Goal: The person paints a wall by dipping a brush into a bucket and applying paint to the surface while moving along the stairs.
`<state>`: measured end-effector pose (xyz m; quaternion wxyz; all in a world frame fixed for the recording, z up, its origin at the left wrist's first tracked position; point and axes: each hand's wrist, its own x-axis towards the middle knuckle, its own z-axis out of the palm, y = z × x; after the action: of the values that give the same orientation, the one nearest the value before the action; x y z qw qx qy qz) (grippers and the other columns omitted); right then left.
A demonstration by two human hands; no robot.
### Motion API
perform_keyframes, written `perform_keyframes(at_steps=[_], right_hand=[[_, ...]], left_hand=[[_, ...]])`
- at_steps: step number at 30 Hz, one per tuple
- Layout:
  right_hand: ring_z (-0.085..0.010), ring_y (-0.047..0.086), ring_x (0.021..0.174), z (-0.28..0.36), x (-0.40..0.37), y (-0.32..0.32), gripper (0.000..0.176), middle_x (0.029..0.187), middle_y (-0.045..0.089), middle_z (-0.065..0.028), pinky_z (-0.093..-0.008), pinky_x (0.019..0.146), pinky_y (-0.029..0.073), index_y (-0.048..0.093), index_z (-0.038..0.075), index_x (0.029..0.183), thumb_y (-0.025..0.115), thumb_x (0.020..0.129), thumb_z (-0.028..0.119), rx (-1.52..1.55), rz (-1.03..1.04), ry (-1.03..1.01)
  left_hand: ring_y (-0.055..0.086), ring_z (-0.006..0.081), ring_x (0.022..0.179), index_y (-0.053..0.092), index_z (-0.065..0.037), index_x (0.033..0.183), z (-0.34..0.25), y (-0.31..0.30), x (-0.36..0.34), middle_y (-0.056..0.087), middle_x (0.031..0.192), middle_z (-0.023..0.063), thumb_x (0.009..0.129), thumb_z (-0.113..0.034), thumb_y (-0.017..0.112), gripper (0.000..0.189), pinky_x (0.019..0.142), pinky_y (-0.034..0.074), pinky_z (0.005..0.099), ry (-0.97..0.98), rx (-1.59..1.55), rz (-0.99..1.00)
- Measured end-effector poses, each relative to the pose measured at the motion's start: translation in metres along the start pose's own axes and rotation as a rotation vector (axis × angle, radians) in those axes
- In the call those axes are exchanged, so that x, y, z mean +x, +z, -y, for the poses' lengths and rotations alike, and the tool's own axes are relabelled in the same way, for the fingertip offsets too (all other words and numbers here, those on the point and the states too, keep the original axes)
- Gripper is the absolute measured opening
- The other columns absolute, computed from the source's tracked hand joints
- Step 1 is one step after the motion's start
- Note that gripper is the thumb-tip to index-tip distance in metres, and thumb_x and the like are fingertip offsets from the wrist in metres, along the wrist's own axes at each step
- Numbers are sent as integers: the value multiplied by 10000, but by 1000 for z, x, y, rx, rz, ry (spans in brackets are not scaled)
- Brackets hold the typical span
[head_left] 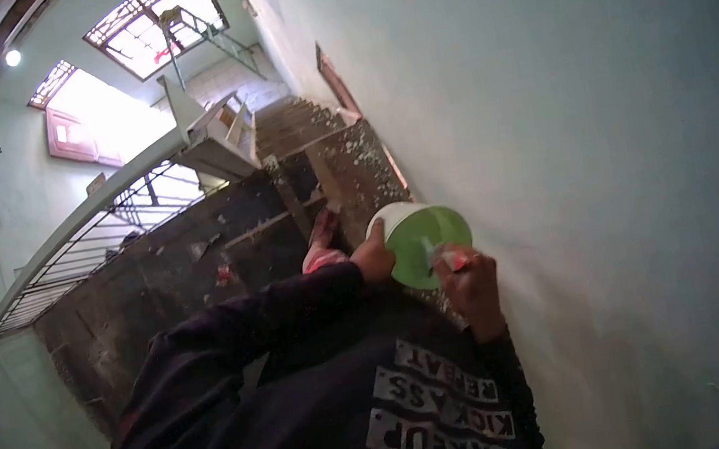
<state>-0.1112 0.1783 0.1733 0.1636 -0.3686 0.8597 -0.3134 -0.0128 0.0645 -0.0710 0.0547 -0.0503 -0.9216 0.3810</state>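
A round white bucket (396, 212) with light green liquid paint inside sits in front of my torso, close to the wall. My left hand (375, 257) grips its rim on the left side, thumb over the edge. Over the right side of the bucket, my right hand (472, 283) is closed around a paintbrush (454, 260) with some red on it. The brush's lower end reaches into the bucket and is only partly visible. Below my left hand my bare foot (321, 243) shows on the floor.
Pale green wall (594, 135) rises close on my right. Speckled, debris-strewn dark flooring (167, 278) lies left, edged by a curved railing (88, 214). Stairs (289, 126) run ahead. A stepladder (216, 38) stands far off near a window (152, 30).
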Motion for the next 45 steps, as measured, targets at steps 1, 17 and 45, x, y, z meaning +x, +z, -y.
perform_keyframes(at_steps=[1,17,45], right_hand=[[-376,624,743,-2,-2,4,177,802,642,-201,-422,674,496,649,-13,847,648,784,153,35,-104,-68],[-118,555,561,-15,-17,-14,195,664,620,-36,-272,521,441,638,-30,945,622,858,145,329,-264,352],[-109,565,712,63,98,-152,139,855,597,-21,-250,622,479,583,43,985,578,857,96,1233,-720,57]], left_hand=[[521,323,1056,278,20,1342,68,-45,6,534,1117,215,890,-155,429,508,999,350,456,51,-485,367],[497,280,1120,418,15,1182,74,-37,-12,532,1180,159,884,-149,429,341,1022,270,489,-154,-1483,289],[402,292,1273,490,-126,1303,77,15,-16,500,1315,115,880,-292,426,459,1058,202,573,-579,-2362,-25]])
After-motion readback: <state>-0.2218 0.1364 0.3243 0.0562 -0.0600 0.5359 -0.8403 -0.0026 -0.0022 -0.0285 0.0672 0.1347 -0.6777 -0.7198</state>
